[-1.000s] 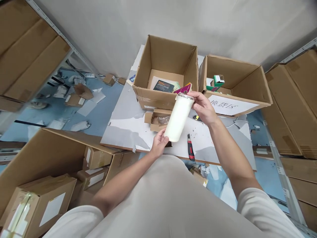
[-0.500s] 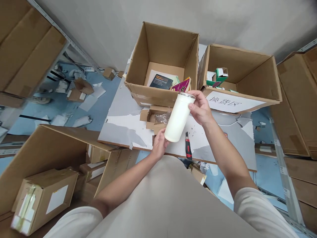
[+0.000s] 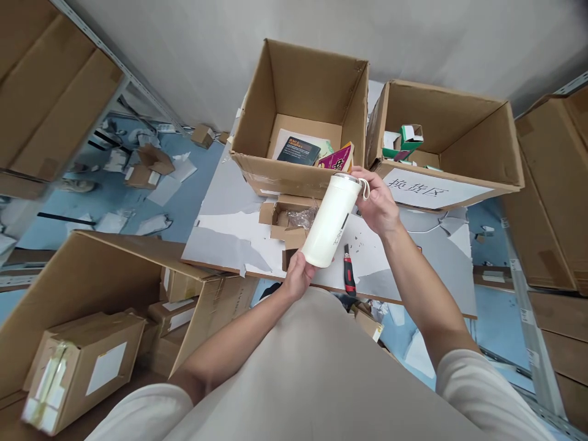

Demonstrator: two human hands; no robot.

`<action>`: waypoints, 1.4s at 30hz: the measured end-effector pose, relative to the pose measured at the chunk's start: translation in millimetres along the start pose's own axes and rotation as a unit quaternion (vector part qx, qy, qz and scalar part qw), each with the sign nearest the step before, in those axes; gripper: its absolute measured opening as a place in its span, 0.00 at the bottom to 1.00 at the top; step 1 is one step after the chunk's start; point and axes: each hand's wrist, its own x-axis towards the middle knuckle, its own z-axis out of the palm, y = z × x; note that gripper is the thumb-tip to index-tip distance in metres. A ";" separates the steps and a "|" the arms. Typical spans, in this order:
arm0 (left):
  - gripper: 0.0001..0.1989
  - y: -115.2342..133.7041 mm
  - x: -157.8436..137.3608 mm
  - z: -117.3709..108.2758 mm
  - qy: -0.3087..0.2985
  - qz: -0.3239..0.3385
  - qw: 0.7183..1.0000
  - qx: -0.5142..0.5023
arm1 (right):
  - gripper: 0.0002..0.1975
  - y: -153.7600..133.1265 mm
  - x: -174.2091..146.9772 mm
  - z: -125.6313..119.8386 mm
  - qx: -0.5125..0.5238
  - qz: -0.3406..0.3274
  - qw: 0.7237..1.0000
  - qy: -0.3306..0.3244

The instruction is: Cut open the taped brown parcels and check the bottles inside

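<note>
A cream-white vacuum flask (image 3: 329, 222) with a silver rim and a small strap loop at its top is held tilted above the table. My left hand (image 3: 299, 275) grips its lower end. My right hand (image 3: 377, 205) is closed around the upper end, next to the loop, with some fingers hidden behind the flask. Dark lettering shows on the flask's side. Beneath and left of it lies an opened small carton (image 3: 278, 220) with clear plastic wrap (image 3: 301, 218) inside. A red and black box cutter (image 3: 349, 272) rests on the table close to the flask's base.
Behind stand two large cardboard boxes: the left box (image 3: 285, 171) holds books, the right box (image 3: 500, 184) holds green-white packets and bears a handwritten sign (image 3: 418, 188). At lower left, a big open box (image 3: 114, 245) contains parcels (image 3: 92, 361). Paper scraps litter the blue floor (image 3: 184, 177).
The flask has been turned about its length, so its lettering and strap loop now show. Its base has dropped slightly, and my right hand's fingers have shifted around the top.
</note>
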 end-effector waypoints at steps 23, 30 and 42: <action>0.39 44.1 -3.7 -39.2 -0.088 -0.050 0.994 0.036 | 0.31 -40.8 -24.1 35.4 -0.173 -0.088 0.981 -0.024; 0.43 50.6 -3.9 -44.8 -0.094 -0.103 0.990 0.035 | 0.37 -58.0 -24.0 37.5 -0.246 -0.076 0.962 -0.089; 0.41 48.9 12.6 -120.4 -0.139 0.178 0.772 0.595 | 0.33 -30.7 -81.7 47.1 -0.394 -0.060 0.917 0.024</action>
